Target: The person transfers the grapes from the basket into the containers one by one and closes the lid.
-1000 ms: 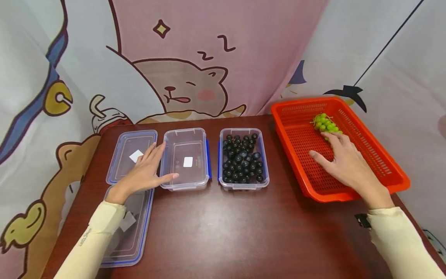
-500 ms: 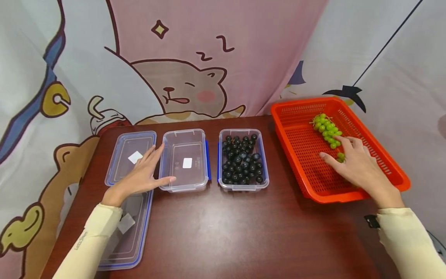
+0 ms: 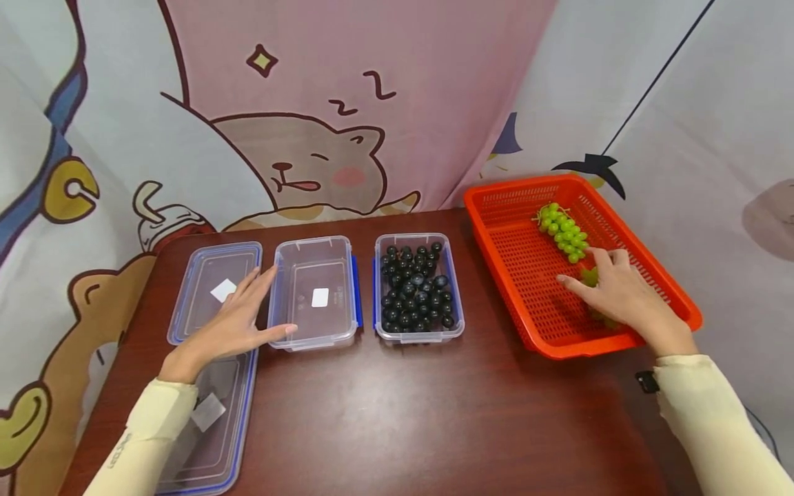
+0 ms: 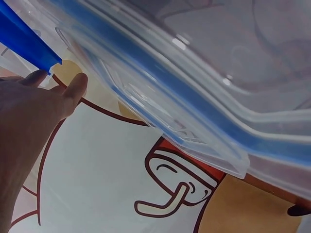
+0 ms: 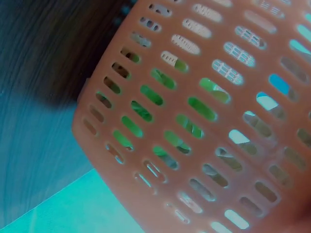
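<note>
An orange mesh basket [image 3: 527, 182] stands at the table's right side with a bunch of green grapes [image 3: 561, 229] in it. My right hand [image 3: 611, 293] lies inside the basket, its fingers curled over the near end of the grapes, and green fruit shows under the palm. In the right wrist view the grapes [image 5: 160, 97] show through the basket wall [image 5: 228, 160]. My left hand [image 3: 238, 324] rests with straight fingers against the left side of an empty clear container [image 3: 315, 293]. The left wrist view shows that hand [image 4: 29, 116] beside a blue-sealed lid [image 4: 184, 97].
A clear container of dark round berries [image 3: 417, 289] stands between the empty container and the basket. Two blue-rimmed lids lie at the left, one at the back [image 3: 211, 289] and one near the front edge [image 3: 211, 420]. A cartoon curtain [image 3: 310, 138] hangs behind the brown table [image 3: 403, 413].
My right hand has drawn back toward the basket's near side, closing over the near grapes. The left hand has stayed against the empty container. The head view has shifted slightly.
</note>
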Tool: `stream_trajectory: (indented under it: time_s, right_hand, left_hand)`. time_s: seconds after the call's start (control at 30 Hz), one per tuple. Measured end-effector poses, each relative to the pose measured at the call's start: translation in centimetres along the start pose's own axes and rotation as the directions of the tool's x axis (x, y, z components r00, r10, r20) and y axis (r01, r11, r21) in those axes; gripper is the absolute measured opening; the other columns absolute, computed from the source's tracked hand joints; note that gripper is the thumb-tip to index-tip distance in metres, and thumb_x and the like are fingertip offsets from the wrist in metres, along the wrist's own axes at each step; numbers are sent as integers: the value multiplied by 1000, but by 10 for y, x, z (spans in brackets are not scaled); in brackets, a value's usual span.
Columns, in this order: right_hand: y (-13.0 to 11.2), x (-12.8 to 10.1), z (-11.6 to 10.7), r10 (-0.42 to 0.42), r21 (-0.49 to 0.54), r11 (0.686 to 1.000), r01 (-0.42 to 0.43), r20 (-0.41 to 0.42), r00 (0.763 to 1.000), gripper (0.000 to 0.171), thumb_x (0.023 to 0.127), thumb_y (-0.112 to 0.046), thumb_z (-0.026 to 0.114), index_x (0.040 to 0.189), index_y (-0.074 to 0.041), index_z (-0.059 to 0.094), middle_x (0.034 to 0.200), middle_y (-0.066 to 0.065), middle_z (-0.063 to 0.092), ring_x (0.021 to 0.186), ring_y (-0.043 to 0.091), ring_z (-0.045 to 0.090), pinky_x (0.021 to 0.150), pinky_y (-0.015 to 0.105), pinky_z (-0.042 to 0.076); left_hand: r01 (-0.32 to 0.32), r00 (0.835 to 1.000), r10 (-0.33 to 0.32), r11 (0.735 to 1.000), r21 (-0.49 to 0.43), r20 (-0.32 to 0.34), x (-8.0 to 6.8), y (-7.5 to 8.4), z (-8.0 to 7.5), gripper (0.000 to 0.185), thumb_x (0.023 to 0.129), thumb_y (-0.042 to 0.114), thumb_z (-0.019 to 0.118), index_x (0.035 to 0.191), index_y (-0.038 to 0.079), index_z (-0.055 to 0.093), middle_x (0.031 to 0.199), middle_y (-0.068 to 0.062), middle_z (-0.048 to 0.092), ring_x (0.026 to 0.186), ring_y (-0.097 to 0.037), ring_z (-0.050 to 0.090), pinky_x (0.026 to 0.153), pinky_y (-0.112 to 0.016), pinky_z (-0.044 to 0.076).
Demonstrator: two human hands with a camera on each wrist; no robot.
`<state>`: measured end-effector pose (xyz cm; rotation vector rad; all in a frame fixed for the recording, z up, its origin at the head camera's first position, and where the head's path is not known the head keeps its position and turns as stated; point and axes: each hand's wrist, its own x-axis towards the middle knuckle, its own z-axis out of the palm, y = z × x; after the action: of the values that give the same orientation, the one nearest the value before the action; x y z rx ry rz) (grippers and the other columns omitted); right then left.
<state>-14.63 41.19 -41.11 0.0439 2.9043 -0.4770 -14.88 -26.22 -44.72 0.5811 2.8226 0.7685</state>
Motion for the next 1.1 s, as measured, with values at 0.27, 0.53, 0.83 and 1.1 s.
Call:
stream_trajectory:
  time_s: [0.27, 0.53, 0.83, 1.1]
  right_hand:
    - [3, 1, 3, 5, -63, 998, 2, 114, 993, 101, 96, -44, 83, 158, 14, 28, 140, 46, 24, 118, 66, 35, 92, 78, 46]
    - [6, 2, 2, -21, -55, 998, 34, 226, 974, 96, 92, -39, 87, 153, 13, 33, 129, 38, 28, 87, 44, 60, 76, 54, 56]
    - [7, 9, 2, -51, -10, 999, 54, 169, 984, 65, 92, -27, 87, 134, 4, 47, 129, 33, 35, 99, 48, 55, 79, 57, 53]
    - [2, 7, 0, -90, 57, 994, 91, -7, 996, 55, 99, -26, 78, 138, 1, 49, 142, 35, 35, 113, 54, 51, 89, 70, 46]
  left_hand:
    - [1, 1000, -1, 1000, -9, 9, 0, 2, -1, 120, 94, 60, 80, 178, 18, 5, 180, -21, 13, 165, -44, 1, 118, -83, 10]
    - [3, 1000, -2, 1000, -23, 10, 1, 3, -1, 122, 92, 61, 82, 178, 20, 4, 180, -19, 13, 165, -44, 1, 119, -82, 9]
    - [2, 1000, -2, 999, -32, 15, 0, 1, -2, 122, 92, 60, 82, 178, 19, 5, 181, -18, 12, 165, -44, 2, 118, -83, 10]
    - [9, 1000, -8, 1000, -28, 22, -2, 1, -3, 123, 92, 60, 82, 178, 18, 4, 180, -21, 12, 164, -47, 3, 119, -82, 9]
